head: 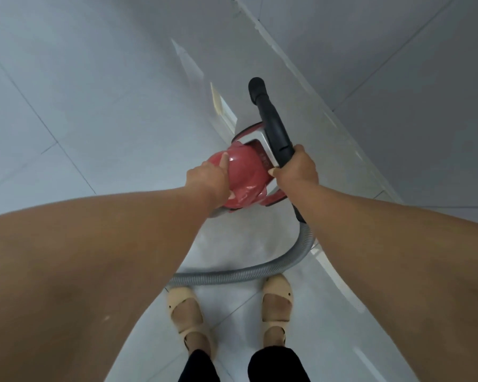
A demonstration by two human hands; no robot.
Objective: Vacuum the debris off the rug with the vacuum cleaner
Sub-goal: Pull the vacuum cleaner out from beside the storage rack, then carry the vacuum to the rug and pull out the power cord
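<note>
A red canister vacuum cleaner [247,175] sits in front of my feet on pale floor tiles. My left hand [209,177] rests on its red top, with the index finger stretched forward over the dome. My right hand [297,168] grips the lower end of the black hose handle [271,125], which points up and away from me. A grey ribbed hose [243,274] curves from below my right hand across the floor, past my toes, and under my left arm. No rug or debris is in view.
A grey wall [398,51] with a pale baseboard [323,106] runs diagonally on the right, close behind the vacuum. My feet in beige shoes [188,315] stand just behind the hose. Open tiled floor [80,92] spreads to the left.
</note>
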